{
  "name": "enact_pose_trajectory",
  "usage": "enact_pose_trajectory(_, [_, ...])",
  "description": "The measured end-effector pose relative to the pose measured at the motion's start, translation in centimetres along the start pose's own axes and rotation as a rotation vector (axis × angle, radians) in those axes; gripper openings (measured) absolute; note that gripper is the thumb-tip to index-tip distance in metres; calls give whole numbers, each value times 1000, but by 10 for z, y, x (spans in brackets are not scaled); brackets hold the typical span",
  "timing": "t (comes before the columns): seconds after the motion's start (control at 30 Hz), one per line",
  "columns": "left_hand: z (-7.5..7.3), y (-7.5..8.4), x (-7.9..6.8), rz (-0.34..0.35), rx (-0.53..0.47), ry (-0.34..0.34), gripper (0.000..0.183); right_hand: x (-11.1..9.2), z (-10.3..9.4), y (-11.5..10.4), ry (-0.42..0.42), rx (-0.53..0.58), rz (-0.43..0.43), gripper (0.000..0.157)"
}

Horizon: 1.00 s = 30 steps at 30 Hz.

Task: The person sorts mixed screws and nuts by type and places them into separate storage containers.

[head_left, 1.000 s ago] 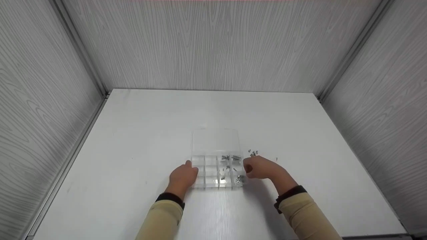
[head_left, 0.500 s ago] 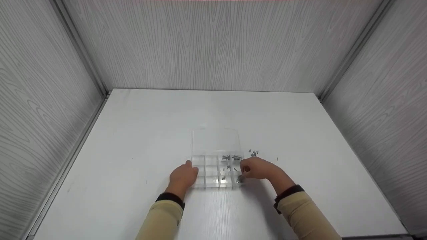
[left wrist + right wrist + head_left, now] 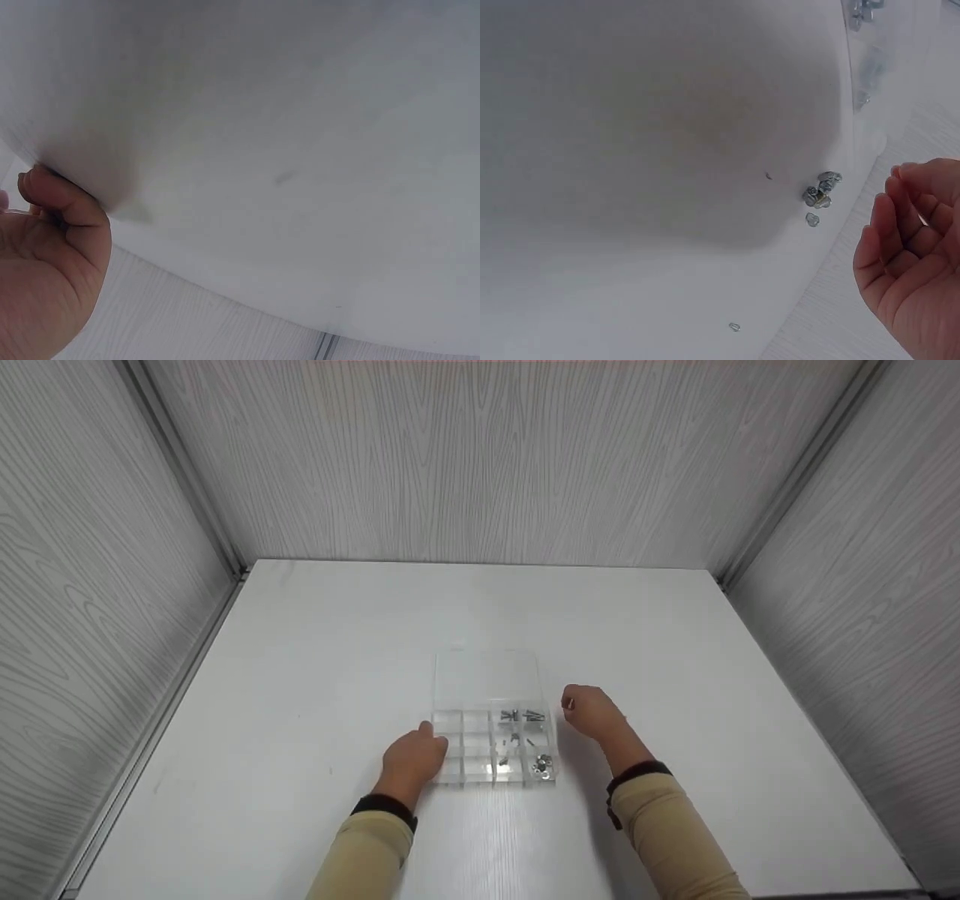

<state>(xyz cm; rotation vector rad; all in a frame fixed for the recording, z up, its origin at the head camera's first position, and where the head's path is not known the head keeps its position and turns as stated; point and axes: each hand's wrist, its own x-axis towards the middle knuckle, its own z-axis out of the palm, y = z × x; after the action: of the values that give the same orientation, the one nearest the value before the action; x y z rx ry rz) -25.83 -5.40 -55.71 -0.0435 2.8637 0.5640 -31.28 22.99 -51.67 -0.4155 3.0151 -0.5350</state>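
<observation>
A clear plastic compartment box [image 3: 475, 750] lies on the white table, its transparent lid [image 3: 487, 675] folded back behind it. My left hand [image 3: 412, 756] holds the box by its left edge, thumb over the rim. Screws [image 3: 533, 715] lie in the back right compartments, and round nut-like pieces [image 3: 542, 766] in the front right one. My right hand [image 3: 592, 714] hovers just right of the box, fingers loosely curved, nothing visible between them. Close to its fingertips in the right wrist view is a small pile of shiny metal pieces [image 3: 822, 192], hidden behind the hand in the head view.
One loose metal piece [image 3: 735, 327] lies apart from the pile, and a tiny dark bit [image 3: 769, 176] beside it. Grey wood-grain panels [image 3: 480, 465] wall the table [image 3: 337, 630] at the back and both sides.
My right hand has moved from the front right compartment back and slightly right, over the loose pile. The front right compartment's pieces now show fully. My left hand has stayed at the box's left edge.
</observation>
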Motion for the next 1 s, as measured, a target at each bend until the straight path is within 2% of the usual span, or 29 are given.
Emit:
enact_pose_trajectory(0.17, [-2,3,-1,-10,-24,-14,57,5,8,5,-44,-39,111,13])
enact_pose_trajectory(0.33, [-2,4,-3,-8,-27,-14,58,6,14,10,-91,-70,207,13])
enact_pose_trajectory(0.63, [-2,5,-4,-3,-28,-7,57,3,18,9,-64,-140,206,11])
enact_pose_trajectory(0.73, [-1,4,-4,79,92,-11,50,3,23,9,-63,-167,214,16])
enact_pose_trajectory(0.83, [0,3,-4,118,133,-2,47,3,27,10,-75,-179,224,21])
enact_pose_trajectory(0.87, [0,3,-4,120,134,-2,48,3,27,11,-79,-187,221,21])
enact_pose_trajectory(1.0, [1,2,-3,45,34,5,55,4,22,8,-65,-176,194,17])
